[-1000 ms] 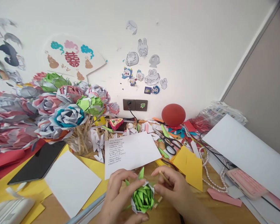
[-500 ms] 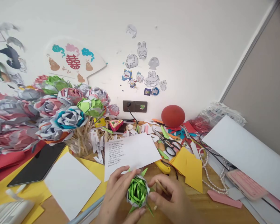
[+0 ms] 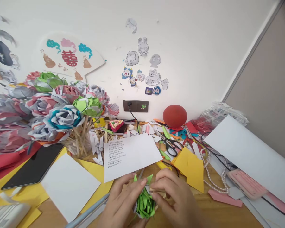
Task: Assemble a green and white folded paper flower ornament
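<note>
A paper flower (image 3: 145,204) with green inner petals and whitish outer ones sits between my two hands, low in the middle of the view. My left hand (image 3: 123,199) is wrapped round its left side, the thumb partly hidden below. On the other side, my right hand (image 3: 172,196) pinches the flower's upper right edge, thumb and fingertips close together on a petal. Pointed green leaf tips stick out above the flower. Whatever is under the flower is mostly covered by the hands.
Finished paper flowers (image 3: 64,117) on sticks crowd the left. A handwritten sheet (image 3: 133,155) lies beyond my hands, and a white paper square (image 3: 70,186) is at left. Black scissors (image 3: 172,148), yellow paper (image 3: 194,171), a bead string (image 3: 212,182) and a red balloon (image 3: 175,116) lie to the right.
The flower has tipped so its top faces more toward me. My right fingers have moved up and in onto its edge; the light stick seen between them earlier is now mostly hidden.
</note>
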Tool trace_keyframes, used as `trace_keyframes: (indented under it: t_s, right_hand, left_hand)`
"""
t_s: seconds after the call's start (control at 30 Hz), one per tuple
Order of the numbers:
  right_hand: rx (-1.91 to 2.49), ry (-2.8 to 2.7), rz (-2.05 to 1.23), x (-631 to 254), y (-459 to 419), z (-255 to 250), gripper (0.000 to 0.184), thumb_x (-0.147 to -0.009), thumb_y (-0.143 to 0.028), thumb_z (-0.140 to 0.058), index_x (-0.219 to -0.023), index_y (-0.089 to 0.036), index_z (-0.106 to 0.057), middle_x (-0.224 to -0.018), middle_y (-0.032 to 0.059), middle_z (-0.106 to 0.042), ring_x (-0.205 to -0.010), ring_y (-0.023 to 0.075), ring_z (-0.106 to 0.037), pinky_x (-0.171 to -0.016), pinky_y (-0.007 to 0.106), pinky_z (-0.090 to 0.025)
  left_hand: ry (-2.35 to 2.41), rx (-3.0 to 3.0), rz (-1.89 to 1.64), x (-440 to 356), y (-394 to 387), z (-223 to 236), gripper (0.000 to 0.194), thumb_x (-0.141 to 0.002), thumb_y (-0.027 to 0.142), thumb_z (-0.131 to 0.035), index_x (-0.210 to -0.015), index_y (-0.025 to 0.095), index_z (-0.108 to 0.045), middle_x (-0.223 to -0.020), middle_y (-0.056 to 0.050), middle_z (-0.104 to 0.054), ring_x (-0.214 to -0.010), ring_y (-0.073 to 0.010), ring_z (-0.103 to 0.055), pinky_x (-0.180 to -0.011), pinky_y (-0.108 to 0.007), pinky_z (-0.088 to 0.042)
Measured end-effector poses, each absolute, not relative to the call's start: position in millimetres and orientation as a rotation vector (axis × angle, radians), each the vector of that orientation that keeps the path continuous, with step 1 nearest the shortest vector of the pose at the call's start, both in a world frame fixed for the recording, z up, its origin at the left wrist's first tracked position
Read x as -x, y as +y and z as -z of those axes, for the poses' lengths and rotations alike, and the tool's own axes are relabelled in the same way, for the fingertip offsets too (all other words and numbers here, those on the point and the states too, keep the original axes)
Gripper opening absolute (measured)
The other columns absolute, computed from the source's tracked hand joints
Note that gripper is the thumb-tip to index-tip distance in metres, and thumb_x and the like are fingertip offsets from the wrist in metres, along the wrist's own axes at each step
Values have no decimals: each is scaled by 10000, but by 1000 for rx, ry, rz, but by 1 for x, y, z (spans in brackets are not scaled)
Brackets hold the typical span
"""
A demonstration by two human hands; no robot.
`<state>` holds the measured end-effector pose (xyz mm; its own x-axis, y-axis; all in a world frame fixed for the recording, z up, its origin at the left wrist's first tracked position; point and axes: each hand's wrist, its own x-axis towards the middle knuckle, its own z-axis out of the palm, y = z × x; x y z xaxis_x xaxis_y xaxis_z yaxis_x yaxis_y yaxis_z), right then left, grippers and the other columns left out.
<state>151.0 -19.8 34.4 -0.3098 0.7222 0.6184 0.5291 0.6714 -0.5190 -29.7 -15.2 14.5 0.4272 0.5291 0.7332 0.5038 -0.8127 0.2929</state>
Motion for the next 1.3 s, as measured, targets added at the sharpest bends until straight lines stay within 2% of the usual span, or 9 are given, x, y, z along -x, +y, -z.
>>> trace_keyframes:
  t_s: [0.17, 0.43, 0.6, 0.7, 0.87, 1.1, 1.2, 1.3]
  right_hand:
    - [983, -1977, -258, -152, -20, -34, 138, -847, -264, -499, -816, -183, -607, -777, 28, -571, -696, 128, -563, -602, 217, -434]
    - [955, -1993, -172, -147, -20, -30, 148, -854, -153, -442, -783, -166, -571, -671, 20, -589, -628, 122, -556, -551, 198, -415]
    - [901, -2100, 79, -149, -20, -29, 188, -887, -161, -380, -873, -161, -567, -693, 32, -608, -614, 126, -563, -556, 207, -420]
    - [934, -2157, 189, -149, -21, -34, 234, -898, -153, -344, -854, -170, -574, -673, 27, -605, -576, 119, -557, -535, 201, -416]
    - [910, -2139, 276, -149, -22, -36, 209, -884, -136, -355, -881, -155, -563, -696, 41, -615, -582, 123, -559, -522, 202, -422]
    - [890, -2227, 481, -153, -19, -26, 240, -871, -115, -351, -881, -158, -586, -613, 22, -589, -491, 125, -503, -520, 244, -411]
    - [912, -2299, 367, -153, -19, -30, 278, -892, -118, -318, -847, -148, -591, -607, 30, -575, -498, 124, -508, -494, 227, -404]
    - [938, -2302, 159, -154, -20, -35, 309, -924, -168, -286, -823, -169, -578, -648, 35, -579, -559, 122, -536, -505, 207, -411]
  left_hand:
    - [943, -2668, -1423, 30, -13, -10, 453, -800, 119, -500, -1247, 154, -431, -1045, -111, -636, -1062, -226, -508, -861, -362, -458]
    - [952, -2713, -1416, 30, -14, -10, 416, -792, 80, -481, -1207, 120, -473, -1046, -109, -634, -1101, -219, -474, -883, -334, -451]
    - [952, -2707, -1359, 32, -16, -11, 427, -775, 68, -521, -1199, 102, -479, -1061, -120, -622, -1143, -241, -430, -900, -348, -443]
    - [943, -2719, -1334, 33, -16, -12, 422, -782, 72, -521, -1201, 86, -475, -1073, -134, -616, -1151, -245, -420, -908, -359, -438]
    - [859, -2782, -1383, 33, -13, -11, 409, -765, 46, -512, -1172, 81, -496, -1084, -138, -627, -1141, -239, -445, -904, -367, -443]
    - [741, -2876, -1476, 34, -8, -9, 408, -724, 39, -499, -1130, 66, -534, -1058, -139, -647, -1118, -234, -479, -892, -363, -454]
    - [842, -2874, -1380, 34, -9, -10, 420, -707, 16, -498, -1119, 85, -543, -1055, -125, -651, -1116, -235, -477, -894, -380, -450]
    - [791, -2896, -1465, 33, -9, -7, 412, -714, 39, -487, -1118, 87, -550, -1050, -121, -653, -1104, -245, -478, -882, -394, -450]
